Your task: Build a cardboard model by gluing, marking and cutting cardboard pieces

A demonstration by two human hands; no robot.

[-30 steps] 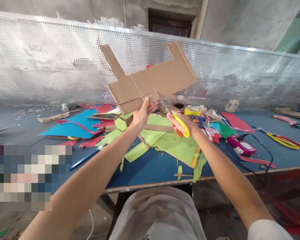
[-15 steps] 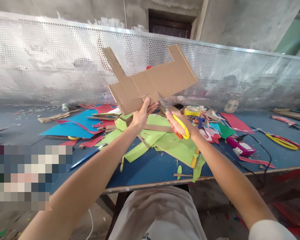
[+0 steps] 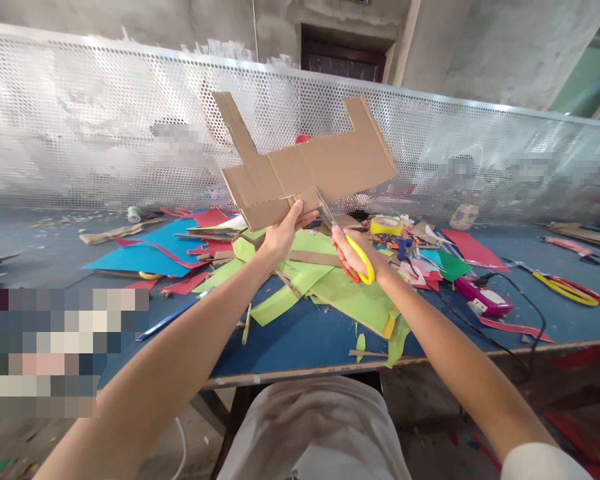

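My left hand (image 3: 286,230) grips the lower edge of a brown cardboard piece (image 3: 330,160), thumb on its face. The cardboard is held up and tilted, with two arms sticking up at its ends and a slit above my thumb. In my right hand (image 3: 353,248) is a pair of scissors (image 3: 364,257) with yellow and orange handles. Its blades point up and left and lie at the cardboard's lower edge, just right of my left fingers. Under both hands lie green paper sheets (image 3: 350,300) and cardboard strips.
Blue paper (image 3: 145,250) and red scraps lie to the left. On the right are a yellow tape roll (image 3: 386,225), a green scrap (image 3: 454,265), a magenta power adapter (image 3: 484,298) with a cable, and pliers (image 3: 570,285). A perforated metal panel (image 3: 105,133) stands behind the table.
The view has shifted slightly. The scissors' handles have drawn a little closer together, and the cardboard is tilted slightly differently. Both hands keep their holds.
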